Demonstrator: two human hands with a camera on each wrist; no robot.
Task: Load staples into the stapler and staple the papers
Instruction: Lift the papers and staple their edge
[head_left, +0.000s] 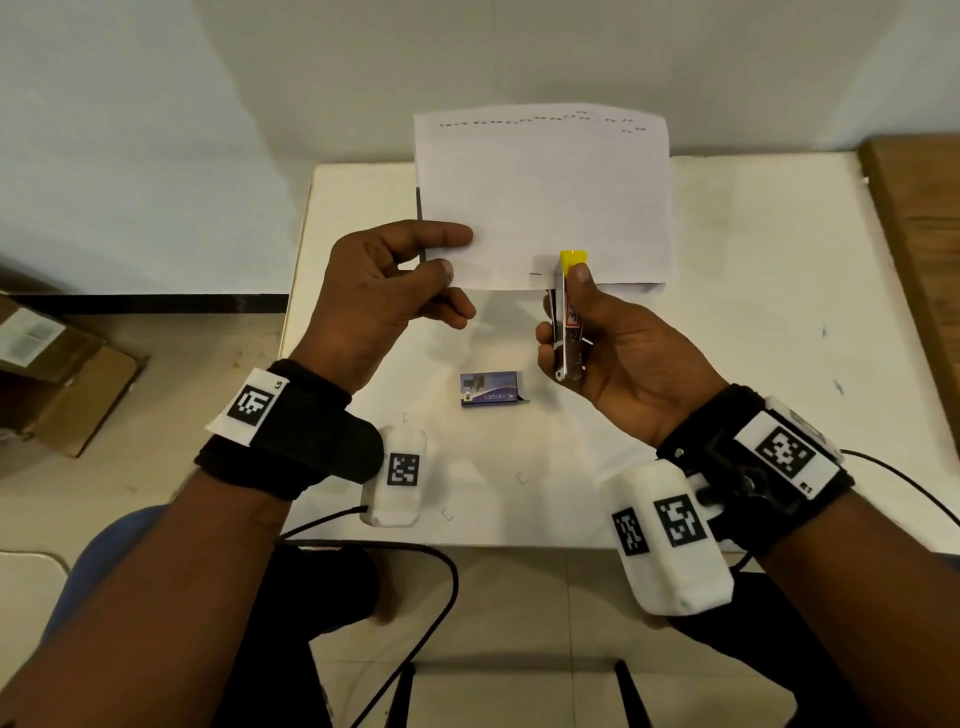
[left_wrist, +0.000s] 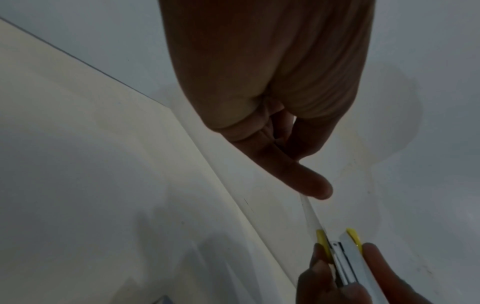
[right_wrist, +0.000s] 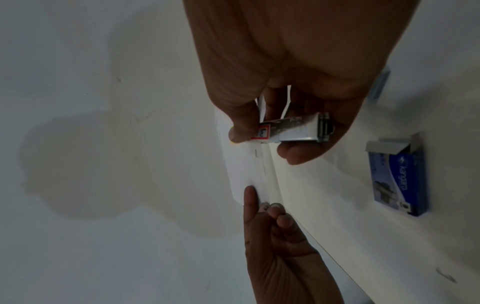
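Both forearms are bare, each wrist wrapped in a black strap (head_left: 291, 436) bearing a white tag printed with a black square code. A white camera housing (head_left: 670, 540) with similar codes hangs below each wrist, trailing a thin black cable (head_left: 415, 556).

The table (head_left: 727, 364) is viewed from above, forward and down, by the head camera. Each hand is seen close, from behind its palm, by its wrist camera. The stapler (left_wrist: 345, 265) and papers (right_wrist: 244, 170) are shared by all views.
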